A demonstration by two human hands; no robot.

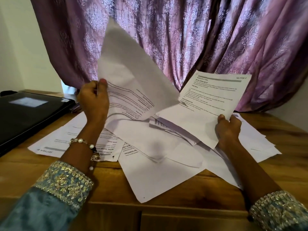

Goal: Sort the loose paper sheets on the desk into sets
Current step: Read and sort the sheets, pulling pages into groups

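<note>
fingers of the right hand curled round the near edge of a printed sheet, raised over the desk. left hand pinches a curling sheet upright. loose sheets overlap flat beneath; black folder at left.

white printed sheets, purple patterned curtain, black laptop

left hand: raised, grip pinched | right hand: lower, grip curled, thumb on top
</note>
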